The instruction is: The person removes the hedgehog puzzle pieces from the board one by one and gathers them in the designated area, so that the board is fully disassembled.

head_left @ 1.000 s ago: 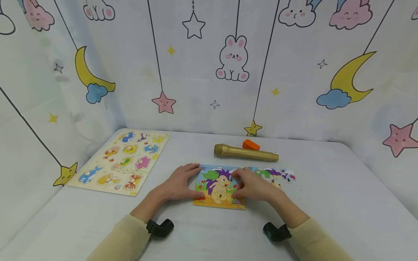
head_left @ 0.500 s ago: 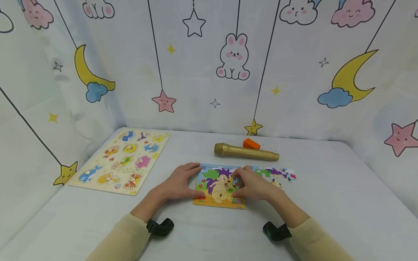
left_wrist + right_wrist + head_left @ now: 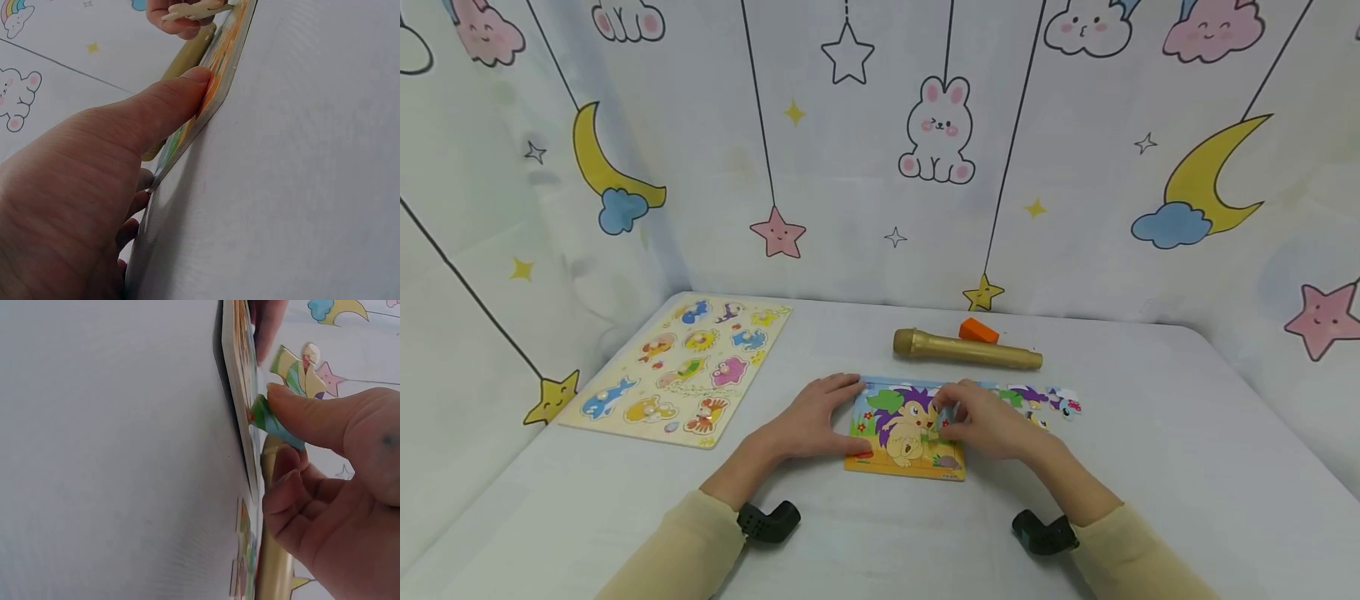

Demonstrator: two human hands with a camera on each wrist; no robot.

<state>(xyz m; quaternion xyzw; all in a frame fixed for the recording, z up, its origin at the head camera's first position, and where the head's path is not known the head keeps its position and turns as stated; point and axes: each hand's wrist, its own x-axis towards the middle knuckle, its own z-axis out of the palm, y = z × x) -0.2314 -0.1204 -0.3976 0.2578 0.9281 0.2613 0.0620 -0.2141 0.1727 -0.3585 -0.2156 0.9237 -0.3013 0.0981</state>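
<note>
Biggest thing first: a white cartoon-print curtain (image 3: pixel 865 167) hangs behind a white-covered table (image 3: pixel 895 542), with a big animal board (image 3: pixel 673 357) lying off to the left. Behind the work there's a gold microphone (image 3: pixel 967 351). The hedgehog puzzle (image 3: pixel 904 442) lies flat, front and center, between the two hands. Left hand (image 3: pixel 812 421) has its thumb spread from fairly straight fingers, touching the puzzle's left edge, basically bracing it I'd say. Right hand (image 3: pixel 988 425) is pinching something at the right side. A row of loose pieces (image 3: pixel 1063 402) sits right of the puzzle, partly hidden by that hand, and a little orange block (image 3: pixel 979 331) is behind the microphone. Now the small but important bit: the pinched piece (image 3: pixel 273 425) is tipped up, and the right thumb has moved up from the puzzle's lower right, which is now uncovered. So imo that piece isn't seated flat right now.
</note>
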